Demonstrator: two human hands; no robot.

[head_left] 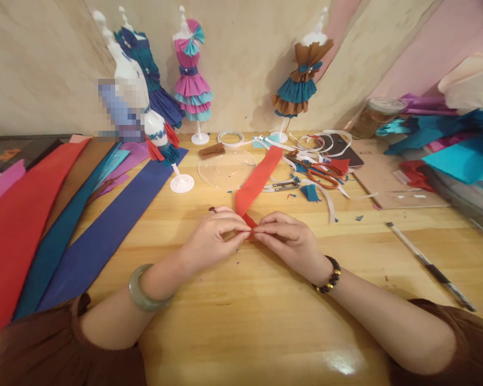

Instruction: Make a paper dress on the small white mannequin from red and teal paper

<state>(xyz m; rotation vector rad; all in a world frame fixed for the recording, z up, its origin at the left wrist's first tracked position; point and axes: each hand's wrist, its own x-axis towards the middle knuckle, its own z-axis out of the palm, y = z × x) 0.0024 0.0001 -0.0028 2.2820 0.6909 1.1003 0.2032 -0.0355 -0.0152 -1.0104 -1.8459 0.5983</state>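
Observation:
Between my two hands is the near end of a red crepe paper strip. My left hand pinches that end between thumb and fingers. Just to its right, my right hand pinches the same end, fingertips almost touching the left ones. From there the strip bends and runs away over the table toward the back. The pinched part is mostly hidden by my fingertips. Past my left hand stands a white mannequin with red and teal paper ruffles at its lower end.
Dressed mannequins, one pink and one brown and teal, stand along the wall. Thread snips, orange-handled scissors and scraps lie behind my hands. Long crepe strips, one blue, lie left. A pen lies right.

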